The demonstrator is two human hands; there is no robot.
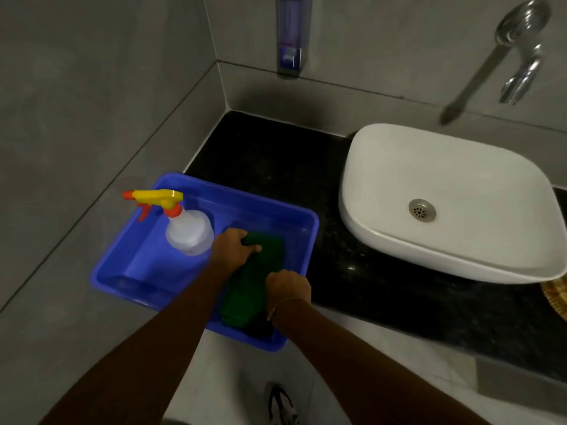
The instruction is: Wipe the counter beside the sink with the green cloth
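The green cloth [257, 280] lies folded in the blue tub [196, 194] on the counter [306, 154], beside the spray bottle [188, 231]. Left hand [234, 248] pinches its far end, right hand [287, 286] grips its near edge. Soft and light, it should lift easily by those ends

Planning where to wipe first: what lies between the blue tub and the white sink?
In the head view, only bare black counter lies between the blue tub and the white sink; nothing stands on that stretch.

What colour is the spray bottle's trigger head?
Yellow, with an orange nozzle, trigger and collar, on the spray bottle; seen in the head view.
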